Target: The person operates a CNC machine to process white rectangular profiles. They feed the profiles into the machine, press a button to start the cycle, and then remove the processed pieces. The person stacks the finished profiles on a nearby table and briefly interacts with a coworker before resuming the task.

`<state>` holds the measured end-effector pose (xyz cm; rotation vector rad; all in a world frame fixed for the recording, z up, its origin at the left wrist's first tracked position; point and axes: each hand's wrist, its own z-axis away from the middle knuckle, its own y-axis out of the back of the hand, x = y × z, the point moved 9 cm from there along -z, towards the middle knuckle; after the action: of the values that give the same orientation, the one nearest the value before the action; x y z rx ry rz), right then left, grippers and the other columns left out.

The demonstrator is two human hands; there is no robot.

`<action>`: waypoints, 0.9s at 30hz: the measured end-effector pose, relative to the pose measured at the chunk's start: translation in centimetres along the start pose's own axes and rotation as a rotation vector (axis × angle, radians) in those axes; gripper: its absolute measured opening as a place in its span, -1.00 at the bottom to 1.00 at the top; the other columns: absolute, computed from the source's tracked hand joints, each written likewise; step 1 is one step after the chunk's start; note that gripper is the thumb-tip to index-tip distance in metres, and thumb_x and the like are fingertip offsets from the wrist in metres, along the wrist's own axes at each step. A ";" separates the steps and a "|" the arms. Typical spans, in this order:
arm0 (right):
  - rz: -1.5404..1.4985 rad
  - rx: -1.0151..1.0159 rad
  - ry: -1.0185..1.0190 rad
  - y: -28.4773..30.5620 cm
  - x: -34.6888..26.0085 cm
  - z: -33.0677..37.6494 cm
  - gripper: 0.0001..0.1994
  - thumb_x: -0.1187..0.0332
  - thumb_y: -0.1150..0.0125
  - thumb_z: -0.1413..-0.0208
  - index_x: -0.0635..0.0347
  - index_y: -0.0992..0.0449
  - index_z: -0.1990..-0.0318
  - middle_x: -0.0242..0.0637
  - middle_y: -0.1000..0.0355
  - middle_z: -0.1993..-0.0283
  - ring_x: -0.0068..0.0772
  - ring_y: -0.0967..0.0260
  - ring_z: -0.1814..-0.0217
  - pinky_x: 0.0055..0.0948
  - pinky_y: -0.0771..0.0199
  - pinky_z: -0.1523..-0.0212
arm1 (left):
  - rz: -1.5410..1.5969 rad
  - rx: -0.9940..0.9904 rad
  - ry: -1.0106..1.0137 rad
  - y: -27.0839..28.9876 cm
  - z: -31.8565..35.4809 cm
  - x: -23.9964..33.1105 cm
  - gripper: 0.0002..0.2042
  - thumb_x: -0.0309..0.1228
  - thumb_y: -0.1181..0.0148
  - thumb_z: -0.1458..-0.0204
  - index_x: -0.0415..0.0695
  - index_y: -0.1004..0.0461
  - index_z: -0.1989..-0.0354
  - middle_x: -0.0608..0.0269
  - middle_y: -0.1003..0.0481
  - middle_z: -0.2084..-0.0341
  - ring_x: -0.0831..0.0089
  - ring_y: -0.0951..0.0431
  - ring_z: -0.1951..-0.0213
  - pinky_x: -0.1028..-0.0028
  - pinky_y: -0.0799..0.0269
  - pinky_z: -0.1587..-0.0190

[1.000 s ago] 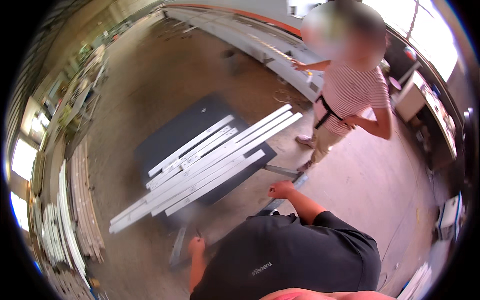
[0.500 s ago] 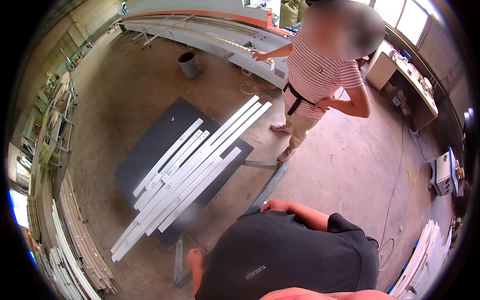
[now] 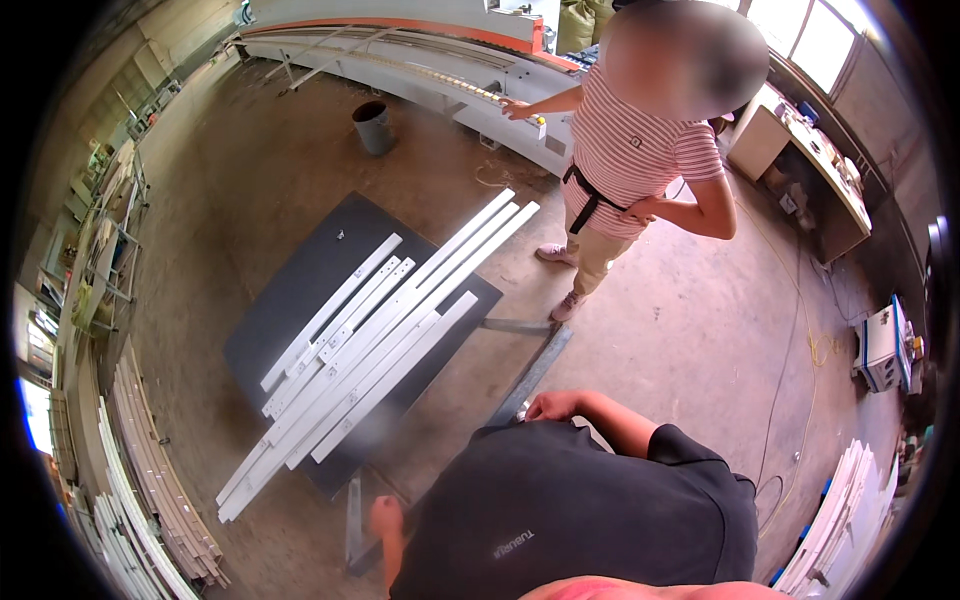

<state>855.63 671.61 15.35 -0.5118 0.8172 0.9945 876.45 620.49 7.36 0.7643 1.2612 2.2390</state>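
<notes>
My left hand [image 3: 386, 517] hangs low beside a grey metal leg [image 3: 354, 520], its fingers curled in; what they hold, if anything, is hidden. In front of my dark shirt, my right hand [image 3: 549, 405] is closed by a small silvery piece [image 3: 522, 411], too small to name, that shows at its fingertips. Several white bars [image 3: 385, 345] with small holes and fittings lie side by side, slanting across a dark board [image 3: 300, 270]. A small metal piece [image 3: 340, 235] rests near the board's far edge. Neither hand touches the bars.
A person [image 3: 640, 165] in a striped shirt stands beyond the board, one hand on a long machine [image 3: 400, 75]. Grey metal bars [image 3: 535, 370] stick out beside the board. There are a bin [image 3: 373, 130], stacked strips [image 3: 155, 470], a cabinet [image 3: 885, 345] and floor cables [image 3: 783, 400].
My right hand has shifted slightly, and a silvery piece now shows at its fingertips. The whole view has moved a little; the white bars and the other person keep their places.
</notes>
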 end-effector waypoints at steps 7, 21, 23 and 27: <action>0.186 -0.103 -0.049 -0.1 0.2 -1.9 -0.66 0.09 -0.36 -0.31 0.19 -0.75 0.04 -0.42 -0.62 0.30 -0.57 -0.45 0.25 -0.34 -0.50 0.20 | 0.014 0.016 0.022 0.5 0.5 0.0 -0.66 -0.15 -0.17 -0.17 -0.04 -0.71 0.04 -0.01 -0.69 0.06 -0.09 -0.66 -0.04 0.02 -0.56 -0.07; 0.806 0.642 0.160 6.0 -5.5 -4.4 -0.52 -0.18 -0.37 -0.15 -0.14 -0.70 -0.10 -0.36 -0.67 -0.05 -0.14 -0.54 -0.19 -0.12 -0.47 -0.28 | -0.023 0.076 0.034 2.1 1.3 0.8 -0.68 -0.11 -0.18 -0.18 -0.02 -0.72 0.08 0.01 -0.71 0.10 -0.08 -0.69 0.00 0.01 -0.59 -0.03; 0.883 0.629 0.120 6.4 -5.0 -4.7 -0.49 -0.23 -0.31 -0.16 -0.17 -0.70 -0.11 -0.35 -0.66 -0.08 -0.14 -0.47 -0.30 -0.02 -0.33 -0.39 | -0.003 0.051 0.045 2.6 2.3 1.8 -0.67 -0.12 -0.17 -0.18 -0.02 -0.72 0.08 0.02 -0.71 0.10 -0.08 -0.69 0.00 0.01 -0.58 -0.03; 0.962 0.532 -0.018 5.5 -3.0 -6.0 -0.46 -0.33 -0.21 -0.19 -0.17 -0.73 -0.03 -0.33 -0.66 -0.06 -0.16 -0.43 -0.33 0.10 -0.10 -0.50 | 0.015 0.027 0.068 2.5 2.3 1.4 -0.66 -0.11 -0.13 -0.18 -0.02 -0.72 0.07 0.03 -0.70 0.08 -0.08 -0.68 -0.02 0.00 -0.58 -0.05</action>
<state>847.64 668.33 14.02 0.4077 1.2960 1.5642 876.60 621.62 10.82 0.7145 1.3238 2.2822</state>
